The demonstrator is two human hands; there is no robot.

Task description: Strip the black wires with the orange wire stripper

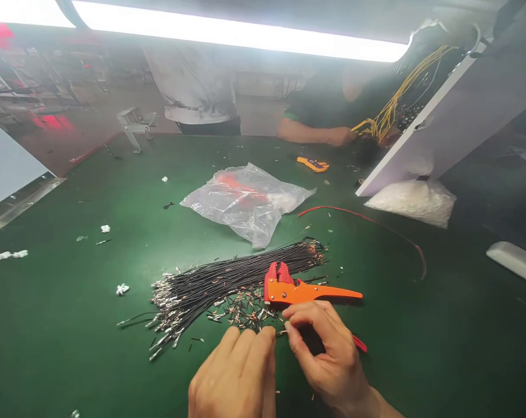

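Note:
My left hand is at the bottom centre, back upward, its fingers curled and close together; what they hold, if anything, is hidden. Close on its right, my right hand has thumb and forefinger pinched near a small light-coloured wire end too small to make out. An orange and red wire stripper lies just beyond my right hand, its red lower handle partly behind that hand. Beyond my left hand spreads a bundle of black wires with silvery terminals at the left and copper ends at the right. Short wire scraps lie below the bundle.
A clear plastic bag with red contents lies mid-table. Behind it is a yellow-orange tool. A red wire curves at the right, near a bag of white pieces and a slanted white panel. Two people are across the table.

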